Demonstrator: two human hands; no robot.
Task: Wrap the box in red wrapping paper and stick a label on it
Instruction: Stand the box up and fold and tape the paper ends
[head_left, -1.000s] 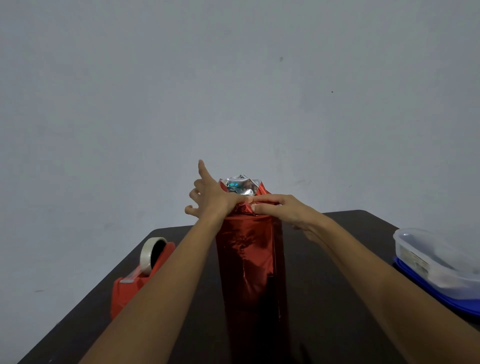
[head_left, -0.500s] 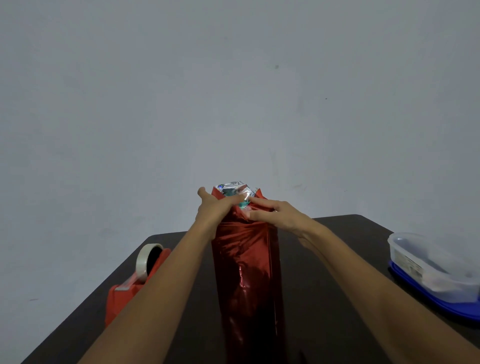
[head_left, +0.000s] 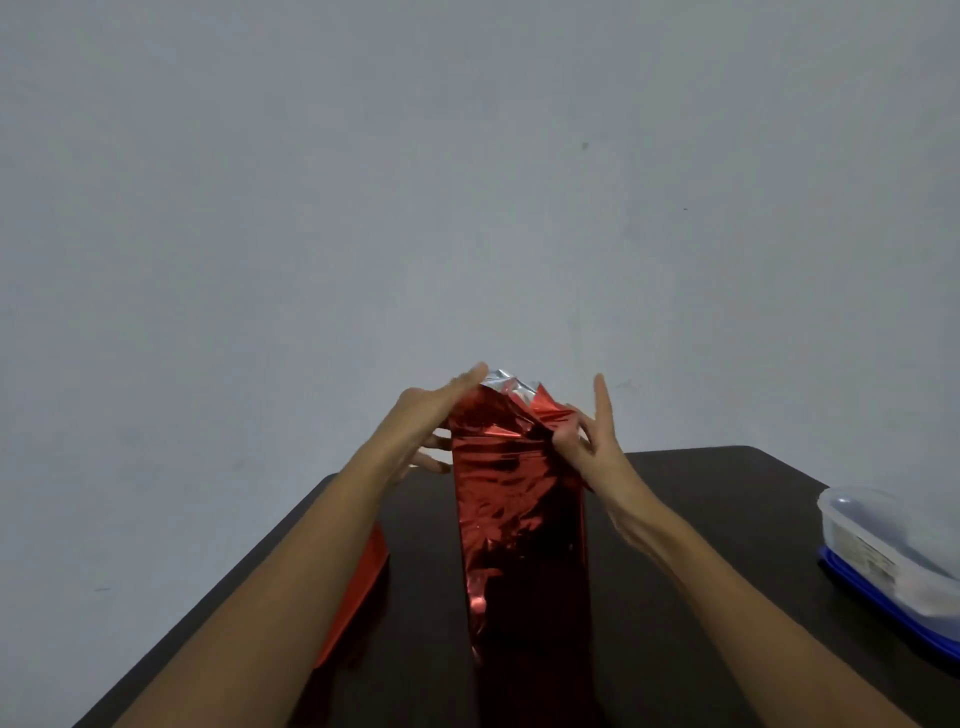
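A tall upright box (head_left: 519, 545) stands in the middle of the dark table (head_left: 727, 478), and shiny red foil wrapping paper (head_left: 498, 467) covers all of it that shows. At the top end the paper is loose and crumpled, and its silver inner side (head_left: 506, 382) shows there. Both hands are at this top end, one on each side.

The left hand (head_left: 428, 421) lies against the upper left edge of the box. Its fingers are nearly straight and spread; one reaches up along the paper to the silver part, and the others touch the left side lower down. The right hand (head_left: 597, 452) is at the upper right corner. Its thumb and curled fingers pinch a red flap of the paper (head_left: 553, 415), while one finger points straight up. Both forearms reach in from the near edge.

A red plastic thing (head_left: 363, 587) is mostly hidden behind the left forearm. At the far right edge lies a clear plastic container (head_left: 883, 551) on a blue lid (head_left: 893, 621).
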